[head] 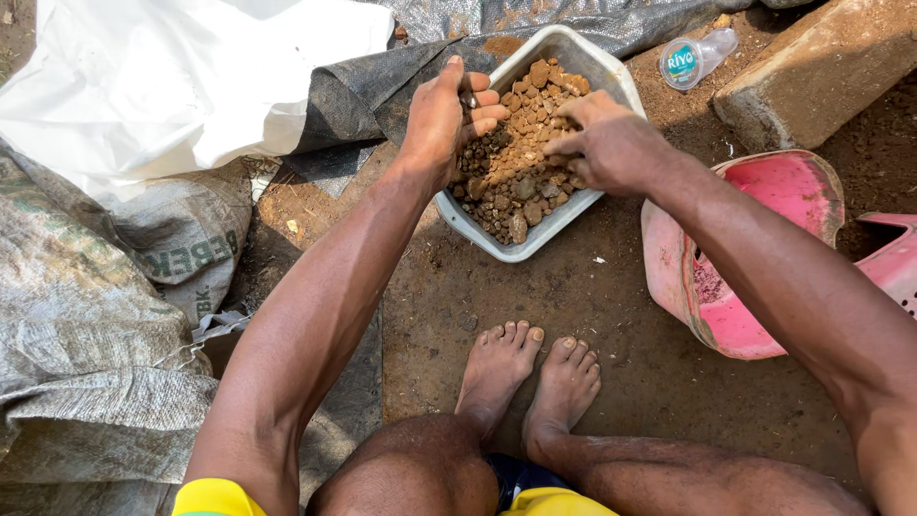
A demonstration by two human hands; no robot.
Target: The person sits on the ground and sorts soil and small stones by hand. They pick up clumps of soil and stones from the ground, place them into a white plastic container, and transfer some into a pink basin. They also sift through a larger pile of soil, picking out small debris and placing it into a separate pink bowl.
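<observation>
1. Where the two hands meet, we see a grey tub (521,250) of brown clods (521,182) and loose dirt, standing tilted on the bare ground (592,315) just ahead of the person's bare feet (530,373).
2. We find the left hand (449,119) at the tub's left rim, palm turned inward, fingers (485,113) curled together in a loose cup over the clods; a ring shows on one finger. Small clods lie against the fingertips, but we cannot tell whether any are gripped.
3. We find the right hand (611,143) over the tub's right side, back upward, fingers (564,145) bent down and drawn near together into the clods. What lies under the palm is hidden, so we cannot tell if it has hold of anything.
4. Larger, paler lumps sit toward the tub's far corner; darker, smaller pieces gather at the near end.
5. To the right, we note a broken pink plastic basin (764,258) lying on its side, near the tub but apart from it, partly under the right forearm.
6. Beyond the tub lie a dark woven tarp (382,91), touching its far-left edge, and a white sheet (172,76).
7. At far left, we see grey woven sacks (95,306) heaped on the ground.
8. At top right, a clear plastic bottle (697,57) lies beside a stone block (821,67).
</observation>
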